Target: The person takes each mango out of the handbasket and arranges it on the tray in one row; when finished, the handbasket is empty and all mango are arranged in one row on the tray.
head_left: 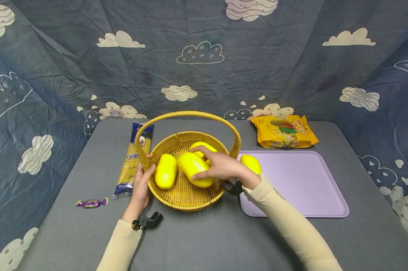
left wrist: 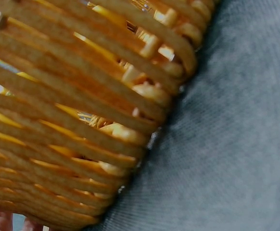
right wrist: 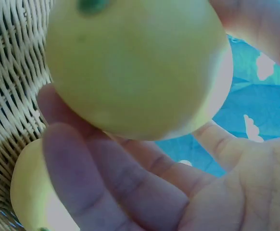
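A yellow wicker basket (head_left: 187,203) with a tall arched handle stands mid-table. My left hand (head_left: 141,190) grips its left side by the foot of the handle; in the left wrist view the woven wall (left wrist: 68,106) hides most of that hand. My right hand (head_left: 220,165) reaches over the right rim and holds a smooth yellow mango (head_left: 195,169) between thumb and fingers. Up close, the mango (right wrist: 140,72) shows a green stem spot. Inside the basket, another mango (head_left: 165,171) lies at the left and a third (head_left: 202,145) at the back, partly covered by my hand.
Right of the basket is a lilac tray (head_left: 302,188), with a yellow mango (head_left: 251,163) at its left edge. Behind the tray lies an orange packet (head_left: 285,131). A spaghetti pack (head_left: 129,169) lies left of the basket, and a purple wrapped candy (head_left: 92,203) lies farther left.
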### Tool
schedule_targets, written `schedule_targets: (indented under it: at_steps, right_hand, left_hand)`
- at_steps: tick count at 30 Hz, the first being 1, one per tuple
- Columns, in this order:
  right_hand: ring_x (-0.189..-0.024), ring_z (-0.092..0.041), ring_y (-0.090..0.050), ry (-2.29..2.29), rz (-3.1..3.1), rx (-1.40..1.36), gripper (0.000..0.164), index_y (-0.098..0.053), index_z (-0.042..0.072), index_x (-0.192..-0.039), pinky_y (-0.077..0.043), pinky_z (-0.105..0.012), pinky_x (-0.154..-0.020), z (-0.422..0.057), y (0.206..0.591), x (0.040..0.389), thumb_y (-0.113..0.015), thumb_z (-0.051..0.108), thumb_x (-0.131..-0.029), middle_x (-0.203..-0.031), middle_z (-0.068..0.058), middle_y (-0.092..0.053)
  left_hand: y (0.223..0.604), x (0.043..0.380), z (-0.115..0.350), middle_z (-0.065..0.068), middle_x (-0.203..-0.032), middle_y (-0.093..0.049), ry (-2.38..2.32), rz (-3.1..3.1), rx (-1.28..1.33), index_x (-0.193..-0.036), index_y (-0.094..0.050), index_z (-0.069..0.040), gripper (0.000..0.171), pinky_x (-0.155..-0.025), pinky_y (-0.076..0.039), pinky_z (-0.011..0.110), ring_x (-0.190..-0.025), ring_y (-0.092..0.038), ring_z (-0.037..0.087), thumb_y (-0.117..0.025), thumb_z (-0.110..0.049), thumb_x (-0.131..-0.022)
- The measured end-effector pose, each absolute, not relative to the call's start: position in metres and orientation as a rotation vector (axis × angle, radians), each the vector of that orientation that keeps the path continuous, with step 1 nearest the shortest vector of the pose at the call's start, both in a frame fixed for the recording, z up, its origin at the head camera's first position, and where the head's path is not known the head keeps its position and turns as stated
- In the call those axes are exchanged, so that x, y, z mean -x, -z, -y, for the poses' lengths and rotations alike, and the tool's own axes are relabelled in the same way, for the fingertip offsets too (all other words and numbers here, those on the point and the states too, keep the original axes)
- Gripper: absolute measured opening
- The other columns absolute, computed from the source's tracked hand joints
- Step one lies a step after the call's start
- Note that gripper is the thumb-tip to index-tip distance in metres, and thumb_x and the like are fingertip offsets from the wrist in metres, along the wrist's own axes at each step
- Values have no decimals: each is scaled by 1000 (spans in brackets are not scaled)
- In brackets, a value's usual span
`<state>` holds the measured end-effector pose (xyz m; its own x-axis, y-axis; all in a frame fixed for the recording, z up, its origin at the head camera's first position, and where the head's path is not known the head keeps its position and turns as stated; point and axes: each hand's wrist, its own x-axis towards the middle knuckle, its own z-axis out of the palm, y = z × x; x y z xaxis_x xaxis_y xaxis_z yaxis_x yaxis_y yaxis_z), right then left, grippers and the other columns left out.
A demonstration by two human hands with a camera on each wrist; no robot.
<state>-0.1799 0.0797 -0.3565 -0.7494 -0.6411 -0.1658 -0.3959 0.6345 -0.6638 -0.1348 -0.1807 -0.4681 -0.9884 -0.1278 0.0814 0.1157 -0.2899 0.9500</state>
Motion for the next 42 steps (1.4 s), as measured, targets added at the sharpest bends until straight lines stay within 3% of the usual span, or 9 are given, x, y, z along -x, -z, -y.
schedule_targets:
  at_steps: [7, 14, 18, 32, 35, 42]
  right_hand:
    - [-99, -18, -56, 1027, -2511, 827, 74, -36, 30, -138, -47, -36, -78, -87, 355, 171, -76, 46, -77, -112, -6, -59]
    - [-80, -19, -61, 1189, -2478, 810, 75, -32, 38, -137, -49, -35, -71, -94, 359, 162, -76, 46, -77, -113, -7, -54]
    - [-80, -18, -61, 1293, -2438, 824, 76, -31, 38, -138, -50, -35, -71, -98, 359, 156, -76, 44, -77, -115, -7, -53]
    - [-93, -25, -60, 1717, -2173, 821, 81, -27, 24, -141, -50, -37, -76, -111, 355, 129, -76, 5, -80, -121, -14, -48]
    - [-95, -24, -60, 1741, -2189, 860, 83, -27, 27, -141, -50, -38, -76, -116, 363, 127, -77, 6, -79, -122, -12, -48]
    - [-99, -24, -60, 1798, -2257, 941, 84, -26, 18, -141, -50, -40, -77, -127, 365, 118, -79, 7, -77, -126, -9, -49]
  left_hand:
    - [468, 135, 181, 3, -146, -32, 2406, 1774, -2, -134, -41, -12, 35, -107, -22, 31, -132, -29, 18, -48, -13, -100]
    - [468, 135, 181, 3, -146, -31, 2412, 1766, 5, -134, -41, -12, 35, -108, -22, 31, -133, -29, 18, -48, -13, -100]
    - [468, 135, 181, 4, -146, -32, 2415, 1761, 9, -133, -41, -13, 34, -108, -22, 31, -133, -29, 18, -48, -13, -100]
    - [469, 135, 182, 4, -146, -31, 2418, 1753, 3, -133, -41, -13, 34, -108, -21, 30, -133, -29, 18, -48, -13, -99]
    - [469, 135, 182, 4, -146, -31, 2417, 1758, -4, -132, -42, -13, 34, -108, -21, 30, -133, -29, 18, -49, -13, -99]
    - [470, 136, 181, 4, -145, -32, 2411, 1767, -2, -133, -41, -13, 34, -107, -22, 30, -132, -29, 18, -48, -13, -99]
